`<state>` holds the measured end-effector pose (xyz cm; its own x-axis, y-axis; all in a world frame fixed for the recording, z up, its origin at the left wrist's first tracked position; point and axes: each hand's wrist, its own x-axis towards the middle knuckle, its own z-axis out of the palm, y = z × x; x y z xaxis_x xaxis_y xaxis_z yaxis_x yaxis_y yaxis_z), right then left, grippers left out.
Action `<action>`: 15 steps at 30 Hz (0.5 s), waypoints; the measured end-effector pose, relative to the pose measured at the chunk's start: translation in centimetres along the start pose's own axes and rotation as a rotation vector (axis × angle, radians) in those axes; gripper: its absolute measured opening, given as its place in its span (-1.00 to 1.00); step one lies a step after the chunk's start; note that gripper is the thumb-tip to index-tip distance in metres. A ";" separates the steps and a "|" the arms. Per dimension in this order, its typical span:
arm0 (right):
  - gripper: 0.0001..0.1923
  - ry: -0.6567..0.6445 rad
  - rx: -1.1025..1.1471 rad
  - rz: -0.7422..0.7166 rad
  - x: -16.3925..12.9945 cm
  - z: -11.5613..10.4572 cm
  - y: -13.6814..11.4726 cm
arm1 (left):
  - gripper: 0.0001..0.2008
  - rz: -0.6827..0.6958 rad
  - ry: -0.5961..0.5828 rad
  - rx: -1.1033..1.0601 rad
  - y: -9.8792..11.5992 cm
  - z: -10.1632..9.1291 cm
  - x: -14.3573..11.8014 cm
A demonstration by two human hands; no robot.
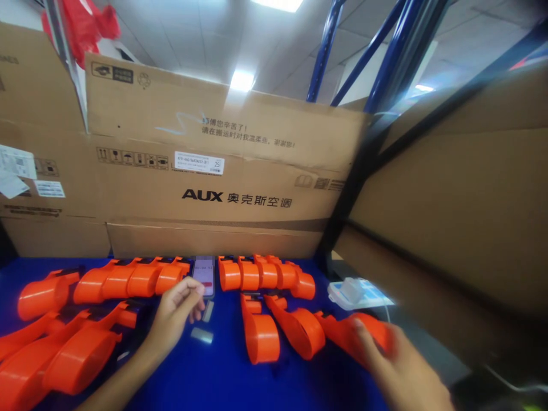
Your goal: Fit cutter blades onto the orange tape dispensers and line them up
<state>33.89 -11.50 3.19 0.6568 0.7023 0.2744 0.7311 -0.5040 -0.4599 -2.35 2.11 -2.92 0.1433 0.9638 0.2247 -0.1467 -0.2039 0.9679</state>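
Across the upper half of the frame stands a wall of large cardboard boxes [222, 165], the middle one printed with "AUX" and Chinese lettering. To the right another cardboard sheet [462, 205] slants toward the camera, with blue steel racking [385, 51] behind it. A blue table [222, 377] fills the bottom of the frame.

On the table lie many orange plastic dispensers. One row [128, 278] sits at lower left centre, with more orange pieces [55, 348] heaped in the bottom left corner. A second row [268, 275] lies right of centre, and two single dispensers [274, 334] rest just below it.

At lower right the person's right hand [398, 365], blurred, lies over one orange dispenser [363, 334], its fingers curled on the top of it; how firmly it grips cannot be told through the blur. A white packet [357, 292] lies just beyond it, at the table's right edge.

At bottom centre the left hand [175, 314] hovers with fingers bent loosely inward, thumb and fingertips close together; whether anything is pinched between them cannot be told. It is just beside a phone [204, 275] lying between the two rows. Two small metal blades [204, 325] lie on the table right of that hand.
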 end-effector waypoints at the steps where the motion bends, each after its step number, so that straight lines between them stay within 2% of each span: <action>1: -0.40 -0.050 0.006 -0.022 0.1 0.5 0.0 | -0.73 -0.004 -0.005 0.002 0.0 0.0 0.0; 4: -0.39 -0.183 -0.025 -0.048 0.5 1.1 -0.5 | -0.74 -0.004 -0.020 -0.003 0.1 0.2 -0.1; 9: -0.35 -0.371 -0.183 -0.059 2.0 0.4 -1.2 | -0.72 0.002 -0.019 -0.016 0.5 0.3 -0.2; 11: -0.37 -0.335 -0.239 -0.111 3.2 0.5 -1.8 | -0.72 -0.010 -0.011 -0.016 0.6 0.3 -0.2; 12: -0.37 -0.274 -0.263 -0.141 4.0 0.7 -2.3 | -0.72 -0.017 -0.010 -0.016 0.6 0.4 -0.2; 13: -0.40 -0.193 -0.265 -0.253 4.8 1.2 -3.0 | -0.72 -0.023 -0.011 -0.016 0.6 0.4 -0.2; 15: -0.49 -0.132 -0.270 -0.537 6.5 2.3 -4.7 | -0.72 -0.026 -0.017 -0.017 0.6 0.5 -0.2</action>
<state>34.33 -3.39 5.16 0.1681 0.9409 0.2939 0.9858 -0.1602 -0.0511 -2.01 1.68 -2.37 0.1639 0.9657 0.2014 -0.1593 -0.1756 0.9715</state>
